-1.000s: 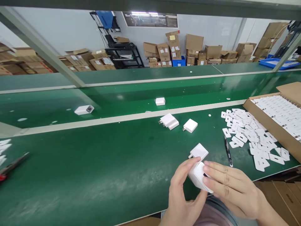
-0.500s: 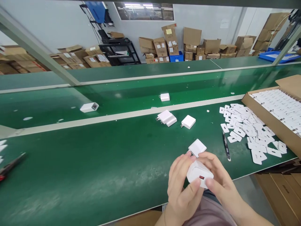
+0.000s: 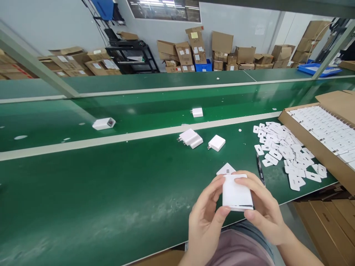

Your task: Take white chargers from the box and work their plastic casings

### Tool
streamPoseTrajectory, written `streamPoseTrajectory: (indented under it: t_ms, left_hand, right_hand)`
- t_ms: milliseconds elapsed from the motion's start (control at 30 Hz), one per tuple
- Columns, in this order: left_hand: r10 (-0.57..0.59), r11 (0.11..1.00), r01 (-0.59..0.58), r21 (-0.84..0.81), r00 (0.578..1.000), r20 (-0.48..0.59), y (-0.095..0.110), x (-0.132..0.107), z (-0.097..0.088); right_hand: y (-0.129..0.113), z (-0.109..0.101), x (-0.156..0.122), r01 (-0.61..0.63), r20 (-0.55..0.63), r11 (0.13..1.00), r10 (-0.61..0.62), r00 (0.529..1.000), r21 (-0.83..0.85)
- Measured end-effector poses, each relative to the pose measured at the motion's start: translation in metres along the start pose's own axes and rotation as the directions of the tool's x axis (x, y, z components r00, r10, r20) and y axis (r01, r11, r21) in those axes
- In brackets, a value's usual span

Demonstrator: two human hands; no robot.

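Note:
Between my left hand (image 3: 206, 216) and my right hand (image 3: 263, 207) is a white charger (image 3: 237, 190), its broad flat side turned up. Fingers of both hands grip its edges, and a thin dark gap shows along its near end, beside the end plate. Just beyond my fingertips another white charger (image 3: 226, 169) lies on the green bench, partly hidden by the hands. Farther back sit one more charger (image 3: 216, 143) and a pair of chargers (image 3: 190, 138) lying against each other, prongs to the left. Black tweezers (image 3: 260, 169) rest right of my right hand.
Loose white end plates (image 3: 285, 146) are heaped on the right. Beside them stands an open cardboard box (image 3: 307, 138) filled with white pieces. On the conveyor strip behind lie a charger (image 3: 197, 112) and a hollow white casing (image 3: 104, 123). A slanted metal post (image 3: 50, 70) rises at left.
The charger in my hands has been turned: its end with the red-marked port faced me before, and now its flat side shows. The camera view has shifted slightly.

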State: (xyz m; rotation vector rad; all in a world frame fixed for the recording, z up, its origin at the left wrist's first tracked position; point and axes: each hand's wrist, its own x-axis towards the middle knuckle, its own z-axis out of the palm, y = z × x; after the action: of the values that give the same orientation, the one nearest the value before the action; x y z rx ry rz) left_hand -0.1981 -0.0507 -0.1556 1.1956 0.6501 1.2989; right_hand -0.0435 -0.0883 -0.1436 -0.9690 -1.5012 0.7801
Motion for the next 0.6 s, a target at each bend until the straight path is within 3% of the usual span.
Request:
streamPoseTrajectory:
  t_ms: [167,267,600]
  left_hand:
    - [0.202,0.953,-0.197,0.229,0.979,0.0,-0.001,-0.008,0.007]
    - [0.285,0.888,-0.283,0.362,0.957,0.047,-0.001,-0.012,0.005]
    - [0.37,0.769,-0.385,0.51,0.919,0.135,-0.005,-0.011,0.008]
  right_hand:
    - [0.006,0.019,-0.001,0.133,-0.185,0.991,-0.129,0.974,0.005]
    - [0.007,0.025,0.0,0.169,-0.206,0.985,-0.169,0.964,-0.015]
    - [0.013,0.035,0.002,0.144,-0.256,0.987,-0.157,0.954,-0.069]
